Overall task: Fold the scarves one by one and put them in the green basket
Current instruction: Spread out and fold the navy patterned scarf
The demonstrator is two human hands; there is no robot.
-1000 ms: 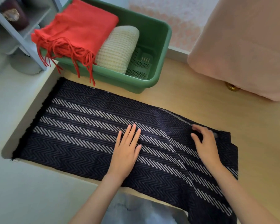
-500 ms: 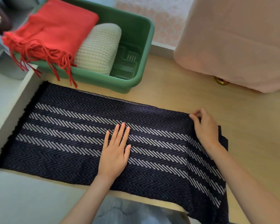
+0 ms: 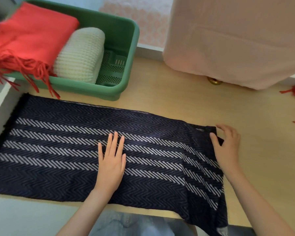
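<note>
While the red scarf point(image 3: 34, 36) and the cream scarf point(image 3: 82, 53) lie folded in the green basket point(image 3: 133, 48), the dark striped scarf point(image 3: 58, 150) is spread on the table point(image 3: 194, 103) under the flat, straight-fingered left hand point(image 3: 111, 160), and the right hand point(image 3: 227, 147) has loosely bent fingers at its far corner, pinching or not I cannot tell, so its folding remains
</note>
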